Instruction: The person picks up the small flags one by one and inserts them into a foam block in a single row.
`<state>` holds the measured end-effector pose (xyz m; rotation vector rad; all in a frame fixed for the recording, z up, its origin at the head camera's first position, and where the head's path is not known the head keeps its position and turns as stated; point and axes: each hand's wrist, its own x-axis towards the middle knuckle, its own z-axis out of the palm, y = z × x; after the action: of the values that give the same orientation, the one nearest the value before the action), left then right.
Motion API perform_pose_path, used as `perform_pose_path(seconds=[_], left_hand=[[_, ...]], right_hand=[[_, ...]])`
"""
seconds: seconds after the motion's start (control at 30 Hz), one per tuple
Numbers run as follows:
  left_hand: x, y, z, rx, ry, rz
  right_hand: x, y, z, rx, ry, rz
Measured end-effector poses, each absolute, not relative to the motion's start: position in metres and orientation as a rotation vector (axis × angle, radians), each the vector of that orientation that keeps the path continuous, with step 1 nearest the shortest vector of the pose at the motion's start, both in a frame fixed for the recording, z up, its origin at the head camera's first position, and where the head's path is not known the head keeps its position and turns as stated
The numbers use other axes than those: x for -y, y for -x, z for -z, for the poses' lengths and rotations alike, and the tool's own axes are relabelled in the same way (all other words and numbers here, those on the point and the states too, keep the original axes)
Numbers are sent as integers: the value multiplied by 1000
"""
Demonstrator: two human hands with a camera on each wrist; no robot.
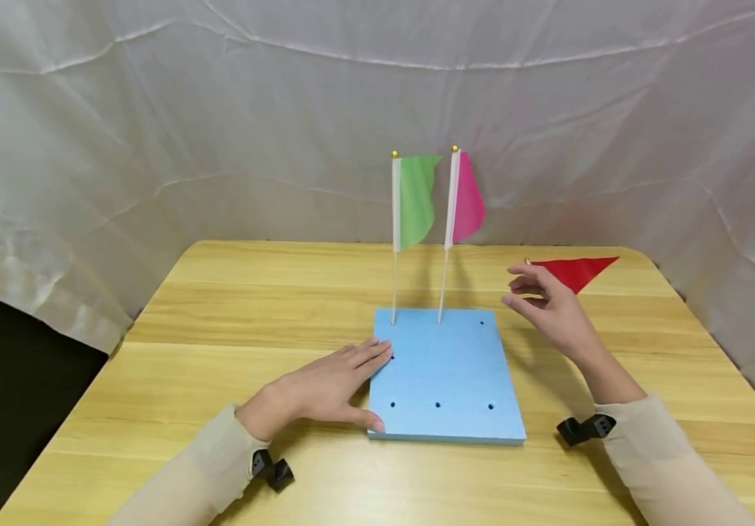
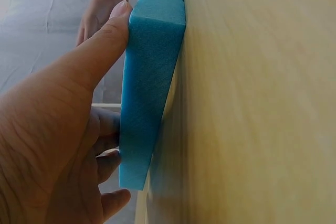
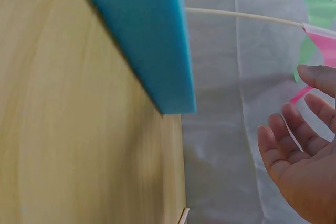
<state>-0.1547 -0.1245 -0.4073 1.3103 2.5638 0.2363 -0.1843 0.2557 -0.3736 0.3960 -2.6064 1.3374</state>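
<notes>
A light blue foam board (image 1: 446, 372) with several small holes lies flat on the table. My left hand (image 1: 324, 383) rests on its left side, fingers and thumb extended over the edge. Two flags stand in holes along the back edge: a green flag (image 1: 415, 201) at the left corner and a pink flag (image 1: 466, 197), slightly tilted, beside it. My right hand (image 1: 555, 307) hovers right of the board with loosely bent fingers, and nothing shows between them in the right wrist view. Behind it a red triangular flag (image 1: 581, 272) lies on the table, its stick mostly hidden by the hand.
The wooden table (image 1: 232, 314) extends around the board on every side. A pale cloth curtain (image 1: 285, 131) hangs behind and beside it. At the left a dark area (image 1: 15, 409) shows past the table. Small black cameras (image 1: 272, 470) sit on both wrists.
</notes>
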Motion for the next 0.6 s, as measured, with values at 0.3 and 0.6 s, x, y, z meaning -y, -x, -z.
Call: perform_pose_path(seconds=[0.3,0.6], left_hand=[[128,147,404,-2543,-1313,-235],[132,135,401,-2548,-1268,-236]], right_hand=[[-266,183,378,2615,-374,-1331],[-273,185,374,2600,-324,-1285]])
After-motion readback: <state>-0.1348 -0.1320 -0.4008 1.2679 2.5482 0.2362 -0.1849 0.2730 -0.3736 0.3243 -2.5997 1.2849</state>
